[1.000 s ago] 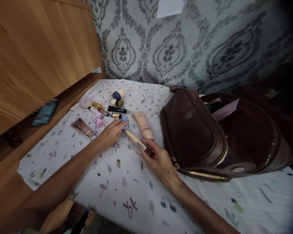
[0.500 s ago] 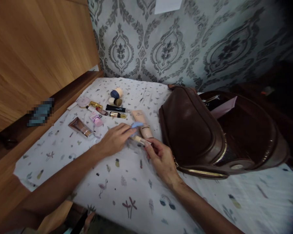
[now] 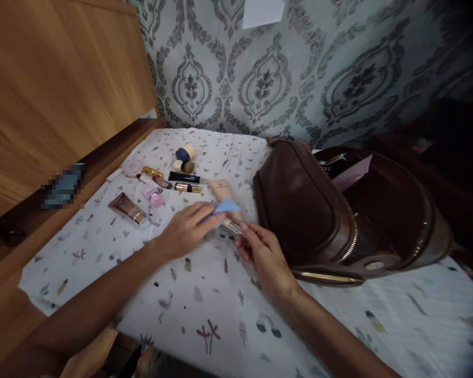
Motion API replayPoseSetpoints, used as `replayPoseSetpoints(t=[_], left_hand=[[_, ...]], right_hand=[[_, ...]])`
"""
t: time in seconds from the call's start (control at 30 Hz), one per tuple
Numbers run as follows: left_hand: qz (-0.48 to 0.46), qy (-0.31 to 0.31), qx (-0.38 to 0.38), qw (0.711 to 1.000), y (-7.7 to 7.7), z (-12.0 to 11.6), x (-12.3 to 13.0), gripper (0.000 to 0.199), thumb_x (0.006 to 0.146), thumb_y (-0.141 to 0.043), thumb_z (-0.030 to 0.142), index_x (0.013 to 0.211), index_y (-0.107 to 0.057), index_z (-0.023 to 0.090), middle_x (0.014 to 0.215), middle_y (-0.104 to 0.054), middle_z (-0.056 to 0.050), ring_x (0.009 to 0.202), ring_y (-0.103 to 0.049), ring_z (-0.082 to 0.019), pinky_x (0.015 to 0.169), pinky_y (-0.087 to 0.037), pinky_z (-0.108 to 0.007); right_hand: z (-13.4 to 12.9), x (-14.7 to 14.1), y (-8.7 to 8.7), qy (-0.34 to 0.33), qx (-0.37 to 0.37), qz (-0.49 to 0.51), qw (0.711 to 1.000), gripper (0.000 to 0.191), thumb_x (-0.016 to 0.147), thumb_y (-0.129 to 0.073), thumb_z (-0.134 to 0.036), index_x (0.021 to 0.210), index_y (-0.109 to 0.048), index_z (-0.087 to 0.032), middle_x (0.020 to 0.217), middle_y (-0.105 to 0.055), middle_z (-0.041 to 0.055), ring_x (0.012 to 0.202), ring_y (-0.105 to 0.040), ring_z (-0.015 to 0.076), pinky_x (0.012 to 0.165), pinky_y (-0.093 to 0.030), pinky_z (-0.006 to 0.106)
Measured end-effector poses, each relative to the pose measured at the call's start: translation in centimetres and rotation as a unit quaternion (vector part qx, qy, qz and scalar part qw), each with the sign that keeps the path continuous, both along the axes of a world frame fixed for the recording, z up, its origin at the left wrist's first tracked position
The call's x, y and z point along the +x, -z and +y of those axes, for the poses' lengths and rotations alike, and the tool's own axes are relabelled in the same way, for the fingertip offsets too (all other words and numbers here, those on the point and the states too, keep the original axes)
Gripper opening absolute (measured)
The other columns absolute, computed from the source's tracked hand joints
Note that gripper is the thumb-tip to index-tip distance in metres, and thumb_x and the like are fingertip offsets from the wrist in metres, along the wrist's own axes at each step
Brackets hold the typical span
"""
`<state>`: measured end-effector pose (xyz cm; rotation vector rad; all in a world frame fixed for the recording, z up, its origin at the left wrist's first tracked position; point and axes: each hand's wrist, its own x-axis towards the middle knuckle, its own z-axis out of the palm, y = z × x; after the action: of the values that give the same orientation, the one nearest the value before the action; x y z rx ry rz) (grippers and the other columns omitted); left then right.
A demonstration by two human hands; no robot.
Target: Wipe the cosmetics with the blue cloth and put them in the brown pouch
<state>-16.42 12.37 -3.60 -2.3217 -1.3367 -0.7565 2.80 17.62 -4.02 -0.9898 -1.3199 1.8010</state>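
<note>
In the head view my left hand pinches a small blue cloth between thumb and fingers. My right hand is closed on a slim cosmetic tube, clear with a beige end. The cloth hangs just above the tube's left end; whether they touch, I cannot tell. Behind both, a beige squeeze tube lies on the sheet, partly covered by the cloth. Left of it lie a black tube and a black-and-gold tube.
A brown leather bag stands open at the right, a pink item sticking out. At the left lie a brown tube, a pink-and-white tube, a gold tube and makeup sponges. A wooden cabinet borders the left side.
My left hand has shifted slightly right with the blue cloth, and more of the cloth shows. The slim tube has tilted or shifted a little. The camera view has moved slightly.
</note>
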Motion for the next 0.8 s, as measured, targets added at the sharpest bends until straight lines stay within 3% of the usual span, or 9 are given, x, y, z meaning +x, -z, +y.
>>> replayPoseSetpoints(t=[0.13, 0.23, 0.37, 0.5, 0.6, 0.67, 0.8], left_hand=[[-0.057, -0.051, -0.063, 0.995, -0.2, 0.6, -2.7, 0.039, 0.095, -0.043, 0.014, 0.133, -0.054, 0.017, 0.119, -0.060, -0.014, 0.113, -0.058, -0.026, 0.096, -0.053, -0.043], [-0.091, -0.022, -0.113, 0.989, -0.2, 0.8, -3.2, 0.038, 0.097, -0.049, 0.022, 0.135, -0.052, 0.019, 0.120, -0.061, -0.012, 0.111, -0.059, -0.024, 0.095, -0.053, -0.039], [-0.151, 0.015, -0.144, 0.978, -0.1, 0.9, -3.5, 0.030, 0.101, -0.051, 0.032, 0.125, -0.061, 0.019, 0.106, -0.067, -0.009, 0.097, -0.065, -0.020, 0.087, -0.054, -0.034], [-0.198, 0.033, -0.184, 0.962, -0.9, 0.9, -4.2, 0.028, 0.096, -0.061, 0.039, 0.113, -0.071, 0.020, 0.100, -0.072, -0.006, 0.089, -0.067, -0.017, 0.079, -0.052, -0.027], [-0.247, 0.016, -0.242, 0.938, -1.8, 0.8, -4.6, 0.027, 0.091, -0.067, 0.039, 0.108, -0.075, 0.019, 0.099, -0.075, -0.006, 0.087, -0.068, -0.017, 0.078, -0.052, -0.025], [-0.286, -0.013, -0.286, 0.914, -2.0, 0.7, -4.7, 0.028, 0.086, -0.071, 0.039, 0.105, -0.076, 0.019, 0.097, -0.076, -0.005, 0.083, -0.068, -0.017, 0.074, -0.052, -0.025], [-0.361, -0.045, -0.360, 0.859, -1.9, 0.7, -4.8, 0.035, 0.078, -0.077, 0.042, 0.103, -0.076, 0.018, 0.086, -0.075, -0.002, 0.072, -0.064, -0.015, 0.065, -0.050, -0.022]], right_hand=[[0.0, 0.1, -0.5, 0.002, -0.042, 0.013, 0.999, 0.045, 0.069, -0.074, -0.060, 0.070, -0.055, -0.019, 0.058, -0.051, -0.0041, 0.045, -0.034, 0.0060, 0.041, -0.021, 0.020], [-0.1, 0.3, -0.7, 0.008, -0.052, 0.018, 0.998, 0.045, 0.068, -0.076, -0.059, 0.069, -0.055, -0.019, 0.057, -0.051, -0.0041, 0.045, -0.035, 0.0059, 0.042, -0.024, 0.019], [-0.1, 0.2, -0.6, 0.009, -0.022, 0.016, 1.000, 0.047, 0.070, -0.075, -0.061, 0.068, -0.056, -0.018, 0.058, -0.051, -0.0034, 0.047, -0.037, 0.0068, 0.043, -0.028, 0.019], [-0.1, 0.2, 0.0, 0.001, 0.042, 0.003, 0.999, 0.048, 0.074, -0.071, -0.065, 0.075, -0.063, -0.017, 0.061, -0.054, -0.0017, 0.051, -0.042, 0.0092, 0.046, -0.034, 0.021], [0.0, 0.4, 0.4, -0.012, 0.096, -0.010, 0.995, 0.045, 0.082, -0.067, -0.060, 0.091, -0.070, -0.016, 0.065, -0.058, -0.0004, 0.055, -0.047, 0.0118, 0.049, -0.039, 0.023], [0.2, 0.7, 0.5, -0.006, 0.177, -0.021, 0.984, 0.039, 0.086, -0.065, -0.051, 0.102, -0.072, -0.017, 0.069, -0.059, 0.0009, 0.059, -0.051, 0.0136, 0.052, -0.042, 0.024], [0.3, 1.1, 0.2, 0.010, 0.367, -0.036, 0.930, 0.024, 0.093, -0.060, -0.031, 0.110, -0.074, -0.021, 0.088, -0.064, 0.0054, 0.074, -0.058, 0.0161, 0.063, -0.049, 0.027]])
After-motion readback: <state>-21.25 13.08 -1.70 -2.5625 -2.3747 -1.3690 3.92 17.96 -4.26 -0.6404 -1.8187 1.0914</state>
